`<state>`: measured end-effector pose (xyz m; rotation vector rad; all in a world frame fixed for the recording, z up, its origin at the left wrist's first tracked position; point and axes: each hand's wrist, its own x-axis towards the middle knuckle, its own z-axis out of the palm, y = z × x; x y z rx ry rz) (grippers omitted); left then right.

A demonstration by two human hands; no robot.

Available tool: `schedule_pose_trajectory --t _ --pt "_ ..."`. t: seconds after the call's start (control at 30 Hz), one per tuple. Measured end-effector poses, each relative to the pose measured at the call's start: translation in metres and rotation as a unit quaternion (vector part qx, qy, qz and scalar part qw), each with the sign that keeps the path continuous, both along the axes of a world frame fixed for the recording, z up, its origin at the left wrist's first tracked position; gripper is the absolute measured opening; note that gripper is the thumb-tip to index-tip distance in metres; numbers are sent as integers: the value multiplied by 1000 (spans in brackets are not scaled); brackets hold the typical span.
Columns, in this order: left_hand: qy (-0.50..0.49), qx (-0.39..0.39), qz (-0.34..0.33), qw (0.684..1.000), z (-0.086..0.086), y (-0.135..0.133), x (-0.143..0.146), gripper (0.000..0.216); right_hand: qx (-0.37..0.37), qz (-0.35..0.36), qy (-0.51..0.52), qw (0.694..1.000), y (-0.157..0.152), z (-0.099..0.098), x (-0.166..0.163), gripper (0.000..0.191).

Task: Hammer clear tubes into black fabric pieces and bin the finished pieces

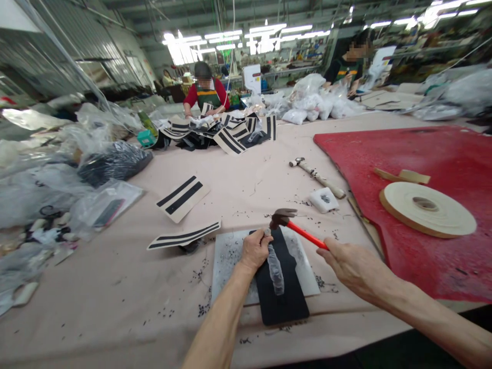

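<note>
My right hand (344, 259) is closed around the orange-red handle of a claw hammer (307, 236). The hammer's dark head is just right of my left hand, near the top of a metal punch (267, 232). My left hand (254, 250) grips that punch upright; only its round end shows above the fingers. Beneath lies a flat black panel (282, 310) with a strip of clear crinkled plastic (275, 271) along its middle. The panel rests on a pale grey board (226, 261) strewn with small black bits, and its near end overhangs the board.
A striped panel (182, 199) and a curved one (184, 237) lie to the left. Beyond are another hammer (319, 177), a white block (323, 200), a tape roll (430, 210) on a red sheet (365, 148), and a striped-panel pile (230, 139). Two people work across the table.
</note>
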<state>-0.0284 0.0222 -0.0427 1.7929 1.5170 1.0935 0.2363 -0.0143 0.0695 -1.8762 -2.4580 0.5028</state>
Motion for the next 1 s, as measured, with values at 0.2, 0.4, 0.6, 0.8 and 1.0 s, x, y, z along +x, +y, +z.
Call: schedule_pose_trajectory --t 0.2,0.4,0.6,0.8,1.0 --pt "-30 1 -1 1000 -4 1 0 15 -83 -130 -26 988 -2 -50 50 36" --pt "-26 7 7 1000 -1 0 -2 12 208 55 79 973 -7 -70 -5 46" --pt "-25 -12 25 999 7 0 -1 12 100 258 180 944 -2 -84 -103 29" --pt "-43 -15 206 978 34 8 19 29 132 238 166 948 -4 -106 -108 23" --pt "-215 45 309 925 94 16 -20 33 150 218 69 962 -1 -72 -112 28"
